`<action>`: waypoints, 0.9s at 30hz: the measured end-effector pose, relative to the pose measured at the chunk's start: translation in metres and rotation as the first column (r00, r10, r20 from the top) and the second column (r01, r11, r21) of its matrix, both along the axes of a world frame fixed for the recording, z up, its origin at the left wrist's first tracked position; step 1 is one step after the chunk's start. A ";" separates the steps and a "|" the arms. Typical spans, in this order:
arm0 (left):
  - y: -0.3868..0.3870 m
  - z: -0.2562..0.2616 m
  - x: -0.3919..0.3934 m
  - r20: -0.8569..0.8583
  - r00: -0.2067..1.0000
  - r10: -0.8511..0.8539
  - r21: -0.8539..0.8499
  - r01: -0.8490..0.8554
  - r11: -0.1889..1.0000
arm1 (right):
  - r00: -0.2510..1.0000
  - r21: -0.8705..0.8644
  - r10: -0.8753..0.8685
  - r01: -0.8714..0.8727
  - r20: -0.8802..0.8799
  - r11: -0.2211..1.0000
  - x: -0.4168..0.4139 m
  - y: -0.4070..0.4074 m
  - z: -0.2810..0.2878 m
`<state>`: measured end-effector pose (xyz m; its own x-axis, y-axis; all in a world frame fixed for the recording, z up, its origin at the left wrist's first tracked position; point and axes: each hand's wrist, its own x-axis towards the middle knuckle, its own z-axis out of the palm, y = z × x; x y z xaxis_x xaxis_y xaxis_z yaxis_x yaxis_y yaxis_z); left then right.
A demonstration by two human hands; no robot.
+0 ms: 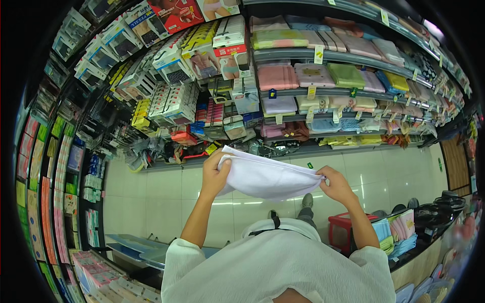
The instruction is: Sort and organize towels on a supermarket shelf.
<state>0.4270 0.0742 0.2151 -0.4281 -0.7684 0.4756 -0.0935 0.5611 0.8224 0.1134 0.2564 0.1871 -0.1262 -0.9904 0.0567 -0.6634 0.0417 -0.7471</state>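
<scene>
A pale lavender-white towel (265,176) hangs stretched between my two hands, folded over along its upper edge. My left hand (216,172) grips its left corner, the thumb lying on top of the cloth. At the opposite end my right hand (333,183) pinches the other corner between thumb and fingers. The lower edge of the cloth sags loose above the tiled floor. Ahead of me, folded towels lie on shelves, among them a pink towel (277,77), a green towel (348,75) and a lavender towel (279,105).
Boxed underwear (174,64) hangs on hooks at the front left. Packaged goods line the left shelves (53,189). A red plastic stool (341,229) stands by my right side, near small folded towels (394,235) on a counter. Pink boxes (91,269) sit at the lower left.
</scene>
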 end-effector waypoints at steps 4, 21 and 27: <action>0.003 0.002 0.008 -0.005 1.000 0.016 0.036 -0.016 0.999 | 0.990 -0.052 0.063 -0.070 -0.129 0.996 -0.001 0.004 -0.017; -0.004 -0.001 0.034 -0.154 0.985 -0.078 0.167 0.104 0.981 | 0.931 -0.412 -0.145 -0.006 -0.335 0.911 -0.033 -0.006 0.051; -0.011 -0.011 0.037 -0.241 0.962 -0.127 0.190 0.176 0.966 | 0.962 -0.349 -0.018 -0.081 -0.274 0.934 -0.047 -0.003 0.087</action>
<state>0.4639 0.0630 0.2038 -0.4475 -0.7947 0.4102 0.1803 0.3691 0.9118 0.0665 0.2529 0.2743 -0.0259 -0.9022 0.4306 -0.8371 -0.2159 -0.5026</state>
